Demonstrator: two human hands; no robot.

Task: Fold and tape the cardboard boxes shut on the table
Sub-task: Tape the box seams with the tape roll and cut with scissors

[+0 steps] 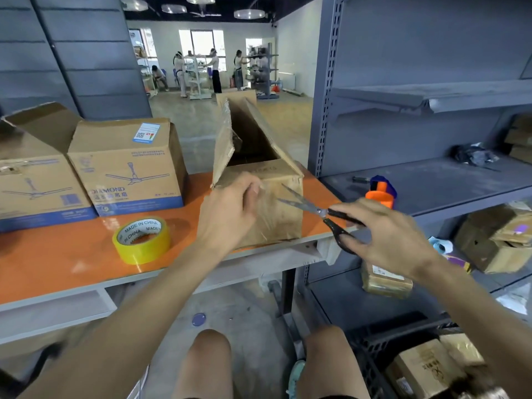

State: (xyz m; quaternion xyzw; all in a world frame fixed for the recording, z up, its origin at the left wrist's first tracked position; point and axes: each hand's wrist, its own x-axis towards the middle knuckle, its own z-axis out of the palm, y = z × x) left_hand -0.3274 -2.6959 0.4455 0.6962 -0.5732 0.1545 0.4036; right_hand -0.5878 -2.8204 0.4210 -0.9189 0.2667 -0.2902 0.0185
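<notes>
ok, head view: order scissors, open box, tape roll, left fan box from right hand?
1. scissors, held in the right hand
2. open box, just left of the blades
3. tape roll, farther left
4. left fan box, far left

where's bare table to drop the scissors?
Biggest bare patch: orange table front-left, between the fan boxes, the tape roll and the near edge. A smaller gap lies between tape roll and open box. Right corner is crowded: box, left hand, scissors in the right hand.
</notes>
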